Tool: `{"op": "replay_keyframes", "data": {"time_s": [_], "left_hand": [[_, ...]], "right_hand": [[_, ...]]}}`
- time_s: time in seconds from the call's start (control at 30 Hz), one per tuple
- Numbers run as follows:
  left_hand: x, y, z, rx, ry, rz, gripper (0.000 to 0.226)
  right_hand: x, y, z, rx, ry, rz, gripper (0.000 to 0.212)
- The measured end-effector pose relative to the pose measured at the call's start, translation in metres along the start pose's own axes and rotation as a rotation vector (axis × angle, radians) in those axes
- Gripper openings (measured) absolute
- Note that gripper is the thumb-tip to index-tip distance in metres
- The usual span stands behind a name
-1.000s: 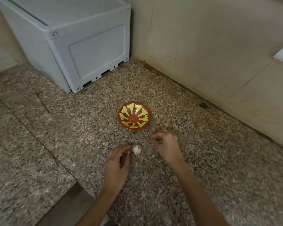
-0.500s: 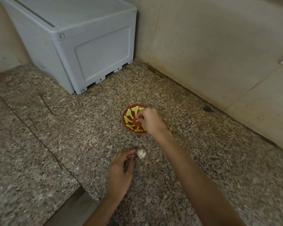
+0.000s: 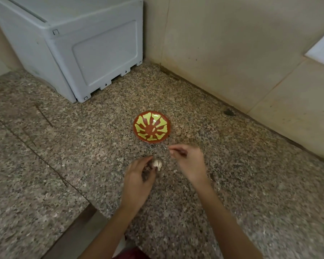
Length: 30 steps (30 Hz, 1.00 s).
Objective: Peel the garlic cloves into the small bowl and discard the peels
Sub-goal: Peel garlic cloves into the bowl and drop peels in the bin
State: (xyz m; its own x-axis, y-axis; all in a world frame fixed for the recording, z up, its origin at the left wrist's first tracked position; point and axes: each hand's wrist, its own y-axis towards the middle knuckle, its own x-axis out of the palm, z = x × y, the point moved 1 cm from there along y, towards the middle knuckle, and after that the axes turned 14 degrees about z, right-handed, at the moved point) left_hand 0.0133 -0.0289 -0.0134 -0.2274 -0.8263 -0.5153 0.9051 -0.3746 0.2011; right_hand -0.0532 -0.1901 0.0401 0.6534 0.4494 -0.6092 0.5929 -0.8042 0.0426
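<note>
A small red bowl [image 3: 151, 126] with a yellow-green petal pattern stands on the speckled granite counter [image 3: 251, 174]. A small pale oval lies at its centre; I cannot tell whether it is a clove or part of the pattern. Just in front of the bowl, my left hand [image 3: 138, 176] pinches a white garlic bulb [image 3: 157, 164] against the counter between thumb and fingertips. My right hand [image 3: 188, 161] hovers to the right of the garlic, blurred. Its fingers are curled and its thumb meets its forefinger, with nothing visible between them.
A pale grey plastic box [image 3: 79, 45] stands at the back left against the wall. Beige tiled walls [image 3: 232, 53] meet in the corner behind the bowl. A dark speck [image 3: 229, 112] lies by the right wall. The counter's edge [image 3: 79, 219] drops away at the lower left.
My right hand has come back from over the bowl to beside the garlic. The left hand has kept its hold on the garlic, and the camera has shifted slightly.
</note>
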Motion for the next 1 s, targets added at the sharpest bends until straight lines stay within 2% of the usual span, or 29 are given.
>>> {"op": "replay_keyframes", "data": {"time_s": [0.07, 0.23, 0.53, 0.7, 1.0], "left_hand": [[0.002, 0.002, 0.000, 0.015, 0.020, -0.019, 0.043], [0.006, 0.002, 0.004, 0.119, 0.045, -0.016, 0.031], [0.006, -0.002, 0.004, 0.004, -0.167, -0.038, 0.033], [0.007, -0.005, 0.004, -0.014, -0.214, -0.024, 0.026], [0.003, -0.002, 0.004, -0.011, -0.276, -0.070, 0.027]], "right_hand": [[0.002, -0.004, 0.003, 0.027, 0.032, 0.010, 0.018], [0.015, -0.013, 0.000, 0.008, -0.043, -0.146, 0.019], [0.006, -0.016, -0.002, -0.103, -0.164, -0.233, 0.021], [0.008, -0.022, -0.003, -0.082, -0.184, -0.201, 0.020], [0.006, -0.029, 0.001, -0.128, -0.147, -0.148, 0.015]]}}
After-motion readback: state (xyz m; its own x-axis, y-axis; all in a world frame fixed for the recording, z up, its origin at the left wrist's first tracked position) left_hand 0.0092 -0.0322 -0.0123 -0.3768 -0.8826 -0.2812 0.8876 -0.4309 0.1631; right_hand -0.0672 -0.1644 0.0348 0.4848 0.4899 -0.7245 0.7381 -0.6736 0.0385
